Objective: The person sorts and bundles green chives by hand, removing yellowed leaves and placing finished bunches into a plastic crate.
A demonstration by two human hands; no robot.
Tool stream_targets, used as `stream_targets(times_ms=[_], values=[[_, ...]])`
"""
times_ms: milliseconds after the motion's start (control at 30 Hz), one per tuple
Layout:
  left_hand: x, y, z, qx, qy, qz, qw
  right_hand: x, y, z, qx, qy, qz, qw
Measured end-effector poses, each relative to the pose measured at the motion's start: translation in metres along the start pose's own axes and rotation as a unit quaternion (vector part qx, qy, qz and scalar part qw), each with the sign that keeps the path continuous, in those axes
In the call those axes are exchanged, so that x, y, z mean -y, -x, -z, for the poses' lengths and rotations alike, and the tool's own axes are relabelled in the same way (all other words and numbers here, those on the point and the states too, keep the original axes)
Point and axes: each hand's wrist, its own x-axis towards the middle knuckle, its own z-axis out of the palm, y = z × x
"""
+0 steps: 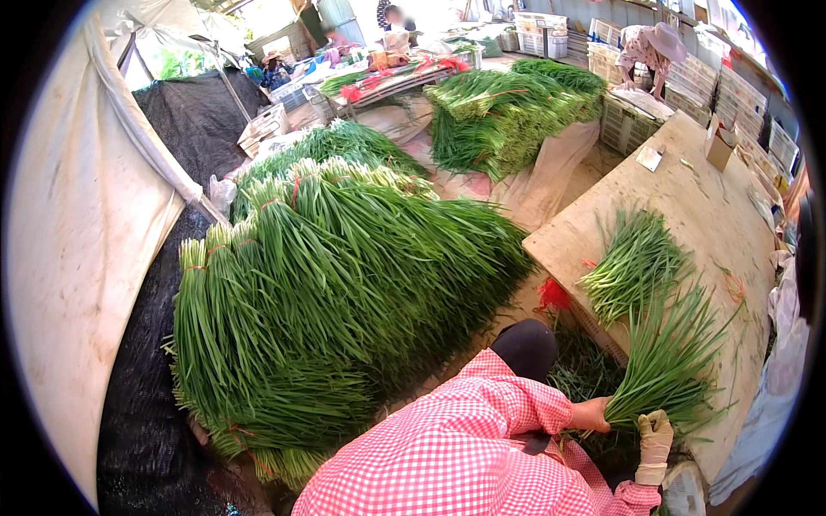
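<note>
A loose bunch of garlic chives leans over the near edge of a wooden board table, its leaves fanned up and to the right. My left hand, bare, is closed around its stem end. Just right of the bunch, my right hand, in a pale glove, has its fingers curled in. Whatever is in those fingers, if anything, I cannot make out. Farther up the board lies another loose pile of chives, pale stems toward the lower left.
A big stack of tied chive bundles rises on my left; another stack stands farther back. Red ties hang at the edge of the board table, which also bears a small cardboard box. A person bends among crates at back right.
</note>
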Motion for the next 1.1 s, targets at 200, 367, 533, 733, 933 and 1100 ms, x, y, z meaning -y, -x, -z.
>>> stream_targets(times_ms=[200,367,533,733,933,1100], values=[[0.008,-0.007,0.000,-0.009,-0.114,0.067,0.991,0.006,0.008,0.004,-0.009,0.228,-0.016,0.974],[-0.006,0.000,-0.004,-0.040,-0.125,0.053,0.990,-0.047,0.010,0.010,0.043,0.228,-0.043,0.972],[-0.005,0.000,-0.003,-0.057,-0.156,0.061,0.984,0.010,0.016,-0.003,0.150,-0.038,-0.274,0.949],[-0.022,0.001,-0.005,-0.009,-0.117,0.028,0.993,0.045,0.025,-0.013,0.172,-0.325,-0.270,0.890],[-0.022,-0.006,-0.002,0.047,-0.051,0.020,0.997,0.031,0.028,-0.025,0.163,-0.524,-0.249,0.798],[0.022,-0.017,0.011,-0.007,-0.100,0.049,0.994,0.012,0.050,-0.022,0.150,-0.558,-0.150,0.802]])
